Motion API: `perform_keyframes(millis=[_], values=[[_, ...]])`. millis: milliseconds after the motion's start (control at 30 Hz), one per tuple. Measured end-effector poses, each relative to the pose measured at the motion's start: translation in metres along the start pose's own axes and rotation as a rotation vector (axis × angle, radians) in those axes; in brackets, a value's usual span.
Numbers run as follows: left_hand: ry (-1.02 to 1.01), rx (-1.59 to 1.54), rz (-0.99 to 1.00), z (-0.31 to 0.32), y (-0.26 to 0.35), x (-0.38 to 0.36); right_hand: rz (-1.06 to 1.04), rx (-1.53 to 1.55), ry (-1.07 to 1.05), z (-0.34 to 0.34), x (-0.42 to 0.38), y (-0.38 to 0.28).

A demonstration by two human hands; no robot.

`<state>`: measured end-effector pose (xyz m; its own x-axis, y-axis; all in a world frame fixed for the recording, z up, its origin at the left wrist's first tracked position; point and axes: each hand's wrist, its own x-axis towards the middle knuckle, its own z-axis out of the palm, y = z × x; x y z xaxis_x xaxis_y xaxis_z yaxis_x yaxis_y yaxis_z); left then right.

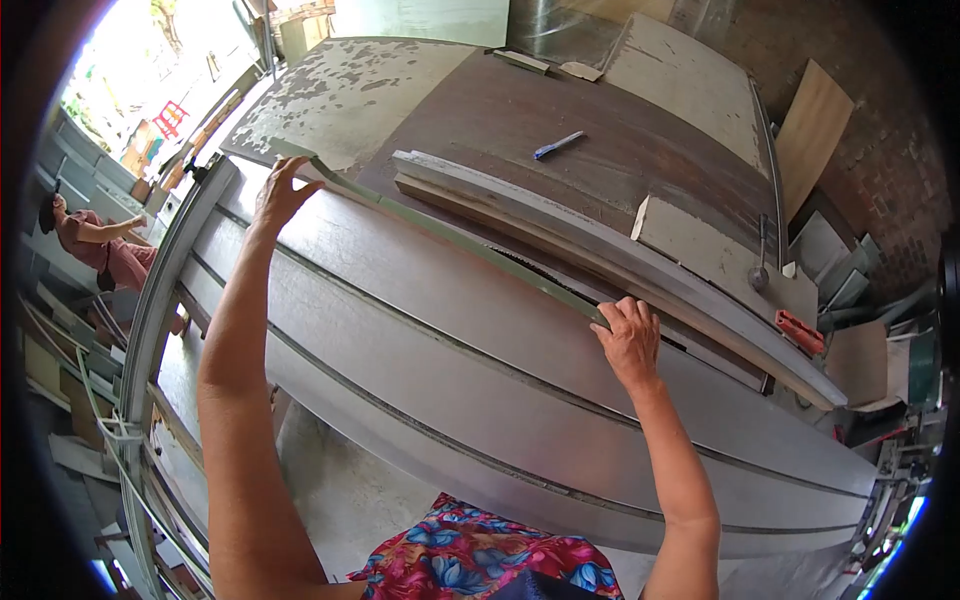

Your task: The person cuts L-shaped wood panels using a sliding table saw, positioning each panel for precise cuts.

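Observation:
A long, thin green strip (440, 228) lies across the grey metal sliding table (400, 300), along its far edge. My left hand (283, 193) grips the strip's far left end, thumb and fingers apart around it. My right hand (630, 338) has its fingers curled over the strip's right end. Just beyond the strip, between my hands, a dark toothed saw blade (530, 265) shows in a slot. Past it runs a long metal fence (590, 232), parallel to the strip.
On the brown tabletop (480, 120) lie a blue-and-white pen (558, 146) and board offcuts (522, 62). A pale board (690, 240), a metal-handled tool (760, 265) and an orange object (800, 331) sit at the right. Another person (100, 240) is at the far left.

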<state>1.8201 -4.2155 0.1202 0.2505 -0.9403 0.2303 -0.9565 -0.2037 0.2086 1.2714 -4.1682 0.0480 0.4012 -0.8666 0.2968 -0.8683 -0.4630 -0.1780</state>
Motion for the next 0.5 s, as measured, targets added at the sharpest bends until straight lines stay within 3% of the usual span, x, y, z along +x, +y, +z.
perform_keyframes(millis=[133, 233, 333, 500], values=[[0.125, 0.037, -0.007, 0.005, -0.015, 0.011, 0.008, 0.023, 0.01, 0.008, 0.01, -0.017], [0.027, 0.108, -0.034, 0.007, -0.024, 0.02, 0.016, 0.028, 0.01, 0.013, 0.019, -0.031], [0.057, 0.002, -0.022, 0.008, -0.031, 0.027, 0.023, 0.025, 0.001, 0.018, 0.027, -0.041], [0.05, -0.037, 0.134, 0.02, -0.066, 0.052, 0.029, 0.031, 0.014, 0.025, 0.039, -0.06]])
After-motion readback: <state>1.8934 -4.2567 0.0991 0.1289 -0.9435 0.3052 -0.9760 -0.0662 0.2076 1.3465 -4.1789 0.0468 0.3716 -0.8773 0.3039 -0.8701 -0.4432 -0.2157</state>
